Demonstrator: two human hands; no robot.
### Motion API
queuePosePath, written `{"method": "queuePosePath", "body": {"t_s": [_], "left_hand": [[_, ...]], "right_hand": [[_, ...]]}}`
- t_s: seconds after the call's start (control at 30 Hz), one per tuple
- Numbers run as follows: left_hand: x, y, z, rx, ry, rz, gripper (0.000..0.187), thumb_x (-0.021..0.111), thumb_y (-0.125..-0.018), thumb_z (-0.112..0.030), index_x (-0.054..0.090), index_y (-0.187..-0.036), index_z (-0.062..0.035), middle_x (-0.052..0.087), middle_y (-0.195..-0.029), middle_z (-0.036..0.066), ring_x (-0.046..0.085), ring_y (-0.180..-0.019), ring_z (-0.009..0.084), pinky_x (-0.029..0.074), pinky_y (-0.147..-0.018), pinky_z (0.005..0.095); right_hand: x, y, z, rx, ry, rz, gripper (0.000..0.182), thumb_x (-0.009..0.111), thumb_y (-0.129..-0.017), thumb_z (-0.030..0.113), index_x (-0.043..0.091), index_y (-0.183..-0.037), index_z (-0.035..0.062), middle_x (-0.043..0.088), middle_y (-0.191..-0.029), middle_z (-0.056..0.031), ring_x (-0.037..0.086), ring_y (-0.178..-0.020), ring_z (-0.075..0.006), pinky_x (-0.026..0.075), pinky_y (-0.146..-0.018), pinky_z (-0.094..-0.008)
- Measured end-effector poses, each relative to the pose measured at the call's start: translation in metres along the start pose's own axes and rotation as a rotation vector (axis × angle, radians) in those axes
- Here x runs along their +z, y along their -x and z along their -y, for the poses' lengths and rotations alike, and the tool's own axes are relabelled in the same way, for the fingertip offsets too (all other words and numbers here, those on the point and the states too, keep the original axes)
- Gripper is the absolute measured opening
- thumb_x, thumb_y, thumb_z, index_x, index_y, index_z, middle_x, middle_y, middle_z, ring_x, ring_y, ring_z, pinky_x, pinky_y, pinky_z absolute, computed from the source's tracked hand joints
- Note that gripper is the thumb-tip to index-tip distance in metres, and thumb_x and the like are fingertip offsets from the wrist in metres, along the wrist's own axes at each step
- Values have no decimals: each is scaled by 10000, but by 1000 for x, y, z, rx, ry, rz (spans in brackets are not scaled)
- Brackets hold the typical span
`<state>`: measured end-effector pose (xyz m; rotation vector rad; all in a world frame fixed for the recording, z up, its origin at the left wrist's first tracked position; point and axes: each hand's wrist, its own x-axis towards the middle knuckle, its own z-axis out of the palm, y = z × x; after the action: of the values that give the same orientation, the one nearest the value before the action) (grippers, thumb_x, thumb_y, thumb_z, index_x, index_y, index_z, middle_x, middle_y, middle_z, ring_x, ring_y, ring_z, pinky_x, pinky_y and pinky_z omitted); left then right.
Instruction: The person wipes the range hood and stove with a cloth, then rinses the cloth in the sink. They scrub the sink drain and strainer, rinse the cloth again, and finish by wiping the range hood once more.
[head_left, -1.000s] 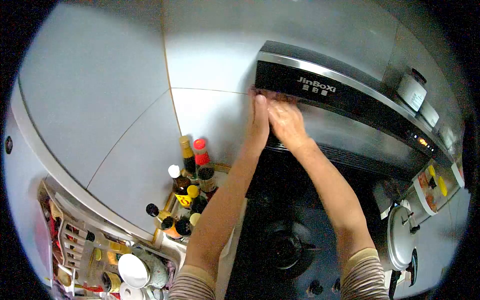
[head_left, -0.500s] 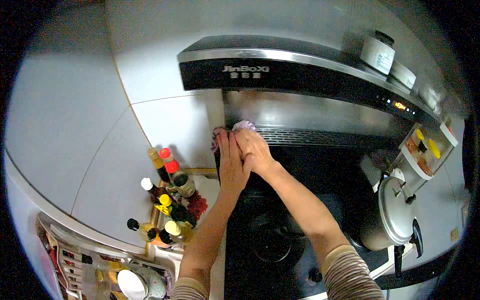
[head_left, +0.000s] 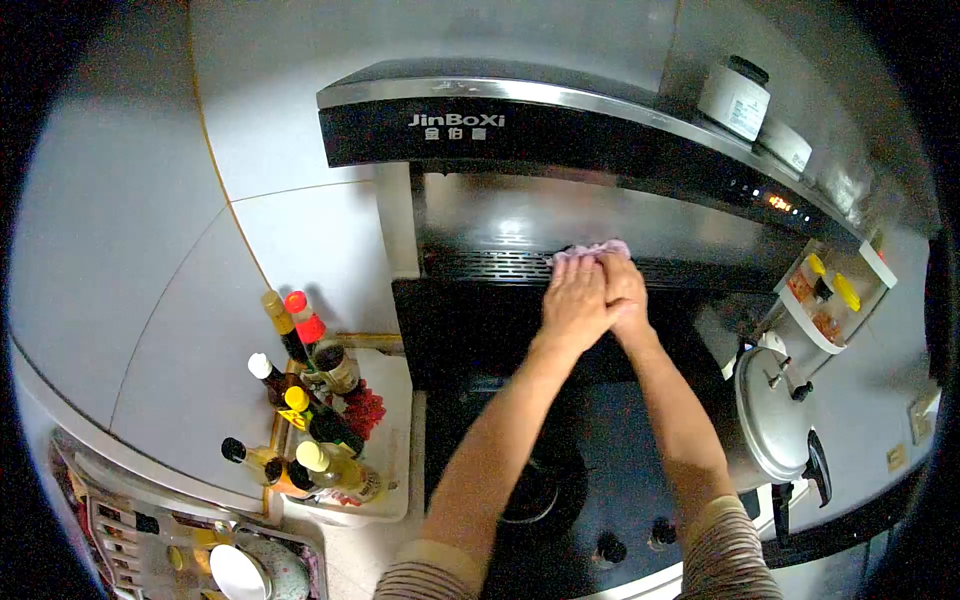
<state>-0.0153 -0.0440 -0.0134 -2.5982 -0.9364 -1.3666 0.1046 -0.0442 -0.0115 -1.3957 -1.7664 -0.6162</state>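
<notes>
A crumpled pale purple cloth (head_left: 604, 250) lies against the slotted vent strip (head_left: 480, 267) of the range hood, at its middle. My left hand (head_left: 577, 308) presses on the cloth with its fingers extended over it. Close beside it and touching it, my right hand (head_left: 626, 292) holds the cloth's right part, its fingertips partly hidden. Both forearms reach up over the black cooktop (head_left: 625, 430). Above the hands runs the hood's black front panel (head_left: 580, 135), with lit orange digits on its right side.
Several sauce bottles (head_left: 325, 420) stand in a white tray (head_left: 398, 440) to the left. A pressure cooker (head_left: 775, 415) sits at the right of the cooktop. Behind it hangs a spice rack (head_left: 820, 325). A white jar (head_left: 735, 100) stands on the hood.
My hands and the cloth have moved right along the vent strip, from its left end to its middle. The view has shifted slightly to the right.
</notes>
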Motion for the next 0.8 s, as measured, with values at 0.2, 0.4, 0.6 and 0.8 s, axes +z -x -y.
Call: {"method": "queuePosePath", "body": {"t_s": [0.2,0.4,0.6,0.8], "left_hand": [[-70,48,61,5,-101,-58,697,555,-775,-476,413,-1207,51,443,-1231,240,388,-1184,381,270,-1011,463],[-56,48,97,-188,-62,-252,459,440,-874,-257,396,-1248,6,399,-1274,246,363,-1201,386,283,-996,433],[-14,2,60,-86,-6,-172,545,484,-860,-330,368,-1287,-11,305,-1362,225,250,-1284,370,166,-1036,503],[52,-73,-35,177,-93,-2,769,571,-751,-450,304,-1321,-9,287,-1380,185,207,-1299,355,122,-1067,482]], "right_hand": [[41,-32,77,-118,-197,296,341,519,-726,178,557,-1014,-2,543,-1033,-217,523,-973,-369,393,-893,-442],[44,-88,104,-530,-186,130,290,518,-726,161,595,-978,41,535,-1084,-136,495,-1025,-275,350,-970,-379],[41,-67,16,-686,309,-151,465,520,-723,287,516,-1160,128,451,-1250,-27,411,-1124,-208,291,-1018,-370],[-54,-21,-99,-207,183,14,509,493,-782,292,448,-1240,75,470,-1269,-116,419,-1192,-280,231,-1059,-451]]}}
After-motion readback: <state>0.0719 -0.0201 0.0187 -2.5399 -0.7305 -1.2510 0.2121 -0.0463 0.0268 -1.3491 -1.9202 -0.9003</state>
